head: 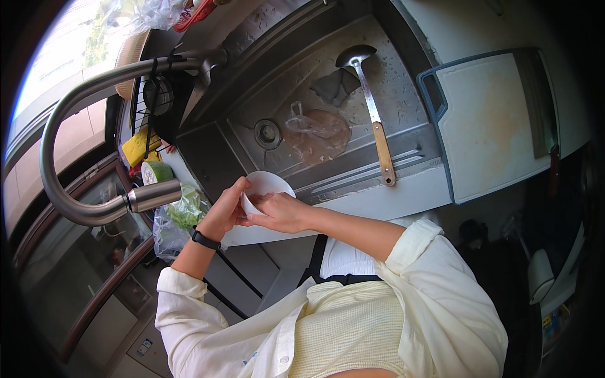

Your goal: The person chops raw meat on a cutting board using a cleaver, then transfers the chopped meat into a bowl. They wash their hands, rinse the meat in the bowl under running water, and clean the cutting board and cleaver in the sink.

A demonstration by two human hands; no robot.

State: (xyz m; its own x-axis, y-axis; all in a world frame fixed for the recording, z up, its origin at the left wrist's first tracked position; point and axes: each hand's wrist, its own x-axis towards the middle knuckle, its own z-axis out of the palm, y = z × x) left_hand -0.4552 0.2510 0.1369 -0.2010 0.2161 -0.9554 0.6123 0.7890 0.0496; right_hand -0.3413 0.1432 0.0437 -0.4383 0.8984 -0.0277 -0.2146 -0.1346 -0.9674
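Note:
A small white bowl (272, 182) is tilted between my hands at the sink's front edge. My left hand (229, 203), with a black band on its wrist, grips the bowl's left side. My right hand (283, 212) reaches over the near rim, fingers inside and thumb outside. Those fingers hide most of the inside, so I cannot tell what it contains. Beyond the bowl, the stainless steel sink (293, 66) holds a clear plastic bag (309, 125) lying in a pinkish-brown puddle (326, 141) beside the drain (267, 134).
A wooden-handled ladle (368, 94) lies across the sink, by a grey cloth (333, 87). The faucet (85, 94) arches at left, its spout (156, 195) near bagged greens (186, 208) and a cut gourd (157, 173). At right, a cutting board (482, 123) carries a broad-bladed knife (536, 104).

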